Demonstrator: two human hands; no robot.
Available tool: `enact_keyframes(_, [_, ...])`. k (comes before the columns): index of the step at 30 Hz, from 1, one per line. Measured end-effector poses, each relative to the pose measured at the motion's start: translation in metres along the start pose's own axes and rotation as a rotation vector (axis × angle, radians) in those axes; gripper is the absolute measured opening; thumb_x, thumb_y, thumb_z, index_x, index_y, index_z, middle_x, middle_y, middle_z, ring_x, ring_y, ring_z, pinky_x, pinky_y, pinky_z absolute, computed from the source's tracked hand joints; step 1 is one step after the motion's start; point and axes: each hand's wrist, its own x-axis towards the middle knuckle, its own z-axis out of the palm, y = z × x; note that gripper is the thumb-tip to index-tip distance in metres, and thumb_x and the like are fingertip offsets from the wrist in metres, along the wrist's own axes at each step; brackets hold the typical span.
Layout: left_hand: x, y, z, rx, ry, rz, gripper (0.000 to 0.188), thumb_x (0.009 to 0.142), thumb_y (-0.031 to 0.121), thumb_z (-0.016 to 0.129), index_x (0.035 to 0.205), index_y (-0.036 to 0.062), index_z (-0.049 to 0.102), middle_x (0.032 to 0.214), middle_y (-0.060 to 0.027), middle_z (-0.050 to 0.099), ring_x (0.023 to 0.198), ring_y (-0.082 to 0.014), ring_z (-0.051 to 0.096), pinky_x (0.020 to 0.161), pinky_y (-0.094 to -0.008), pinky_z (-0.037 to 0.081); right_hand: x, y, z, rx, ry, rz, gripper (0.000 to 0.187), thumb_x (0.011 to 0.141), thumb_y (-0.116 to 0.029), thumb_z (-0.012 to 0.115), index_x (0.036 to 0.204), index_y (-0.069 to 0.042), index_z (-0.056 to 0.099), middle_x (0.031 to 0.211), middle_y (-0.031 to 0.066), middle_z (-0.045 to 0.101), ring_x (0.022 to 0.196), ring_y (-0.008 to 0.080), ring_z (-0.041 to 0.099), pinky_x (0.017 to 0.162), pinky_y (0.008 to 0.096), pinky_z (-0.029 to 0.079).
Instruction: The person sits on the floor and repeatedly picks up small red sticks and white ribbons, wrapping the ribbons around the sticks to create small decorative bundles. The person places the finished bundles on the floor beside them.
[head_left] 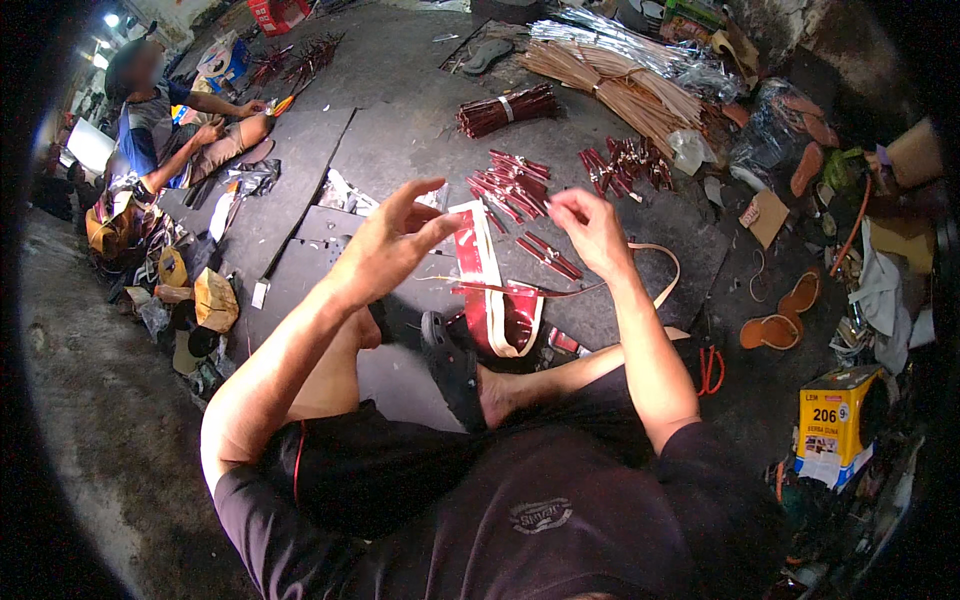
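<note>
My left hand is raised in front of me, thumb and fingers apart, with nothing visible between them. Opposite it, my right hand has its fingertips pinched together; a tiny pale spot shows at them, too small to name. Between and below the hands lies a glossy dark red piece with cream edging, bent round at its near end. A thin brown strap crosses it and loops to the right. Short dark red straps with metal buckles lie in a pile just beyond, and two similar straps lie nearer my right hand.
A second strap pile and a tied dark red bundle lie farther off, near long tan strips. Orange soles, red-handled scissors and a yellow can are at right. Another person sits far left.
</note>
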Motion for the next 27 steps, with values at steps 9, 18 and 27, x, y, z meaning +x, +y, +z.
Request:
enact_keyframes(9, [-0.002,-0.018,-0.015,0.213,-0.110,-0.126,0.039,0.099,0.027,0.063,0.128,0.0008,0.063,0.115,-0.0162,0.070,0.108,-0.0227,0.066,0.093,-0.0351,0.052,0.000,0.142,0.058,-0.517,0.035,-0.083,0.025,0.085,-0.028,0.074,0.095,-0.005,0.073,0.090,0.0142,0.069,0.094,0.0344,0.066,0.084,0.0439,0.051])
enact_keyframes(18, [-0.003,-0.024,-0.011,0.321,-0.258,-0.170,0.042,0.097,0.034,0.063,0.129,0.0047,0.061,0.117,-0.0171,0.070,0.111,-0.0263,0.067,0.096,-0.0381,0.051,0.055,0.139,0.150,-0.590,0.003,-0.107,0.023,0.084,-0.022,0.072,0.087,-0.002,0.062,0.090,0.0205,0.067,0.085,0.0397,0.067,0.075,0.0489,0.053])
enact_keyframes(27, [0.000,-0.041,-0.002,-0.041,-0.053,-0.272,0.056,0.098,0.044,0.062,0.132,-0.0013,0.056,0.121,-0.0184,0.066,0.114,-0.0303,0.064,0.097,-0.0426,0.051,0.002,-0.034,0.082,-0.290,0.252,-0.444,0.016,0.078,-0.001,0.069,0.088,-0.006,0.058,0.080,0.0109,0.059,0.075,0.0302,0.061,0.069,0.0428,0.048])
